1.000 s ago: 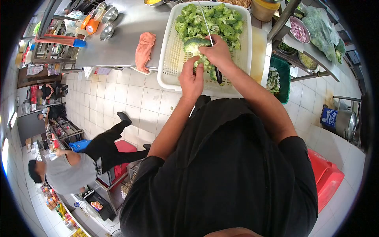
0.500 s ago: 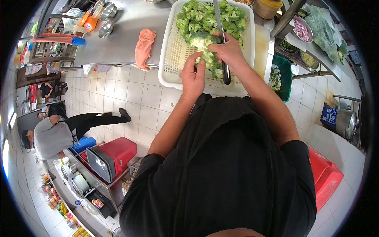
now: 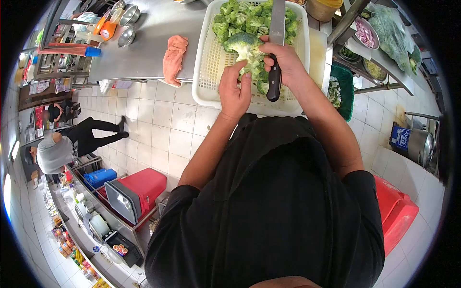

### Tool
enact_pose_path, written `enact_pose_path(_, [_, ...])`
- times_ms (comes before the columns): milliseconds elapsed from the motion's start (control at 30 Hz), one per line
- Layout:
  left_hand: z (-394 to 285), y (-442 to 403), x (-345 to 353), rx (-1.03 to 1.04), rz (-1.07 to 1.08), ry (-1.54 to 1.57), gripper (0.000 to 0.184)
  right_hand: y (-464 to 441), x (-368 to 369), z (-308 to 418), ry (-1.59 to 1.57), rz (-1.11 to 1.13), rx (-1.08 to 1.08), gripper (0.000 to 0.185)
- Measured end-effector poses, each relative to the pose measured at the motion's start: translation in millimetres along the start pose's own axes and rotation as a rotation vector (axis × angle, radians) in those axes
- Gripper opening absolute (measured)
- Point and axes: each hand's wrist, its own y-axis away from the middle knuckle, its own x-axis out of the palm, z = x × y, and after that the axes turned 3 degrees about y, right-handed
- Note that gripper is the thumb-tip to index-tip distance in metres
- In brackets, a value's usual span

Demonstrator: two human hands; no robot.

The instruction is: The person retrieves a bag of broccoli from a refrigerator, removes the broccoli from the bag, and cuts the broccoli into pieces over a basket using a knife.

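Note:
A large cut piece of broccoli (image 3: pixel 243 44) is held over a white plastic basket (image 3: pixel 204 72), its pale stem side showing. The fingers of my left hand (image 3: pixel 234 93) pinch its lower stem end. In my right hand (image 3: pixel 287 63) is a kitchen knife (image 3: pixel 277 26), blade pointing away from me and dark handle toward me. The right thumb and fingertips reach to the broccoli's right side. Cut broccoli florets (image 3: pixel 249 21) fill the far part of the basket, and a few lie below my hands.
A pink cloth (image 3: pixel 175 58) lies on the steel table (image 3: pixel 149 53) left of the basket. Metal bowls (image 3: pixel 127 36) stand farther left. A green bin (image 3: pixel 342 79) with scraps sits at the right. Another person (image 3: pixel 56 151) is at the far left.
The knife has turned so its blade's flat face shows more, and my right hand has shifted slightly right. The broccoli piece has tilted slightly. The other person has moved farther away to the left.

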Motion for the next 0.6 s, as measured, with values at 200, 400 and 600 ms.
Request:
enact_pose_path(200, [-3.7,2.7,-0.5,-0.051,-0.004,0.070,0.026,4.9,-0.8,0.3,-0.105,0.036,0.045,0.040])
enact_pose_path(400, [-3.8,6.2,-3.4,-0.046,-0.025,0.105,0.026,9.4,-2.0,2.2,-0.148,0.098,0.070,0.043])
enact_pose_path(600, [-11.3,13.2,-5.2,-0.142,-0.017,0.209,0.024,10.8,-13.6,3.3,0.014,0.109,0.095,0.045])
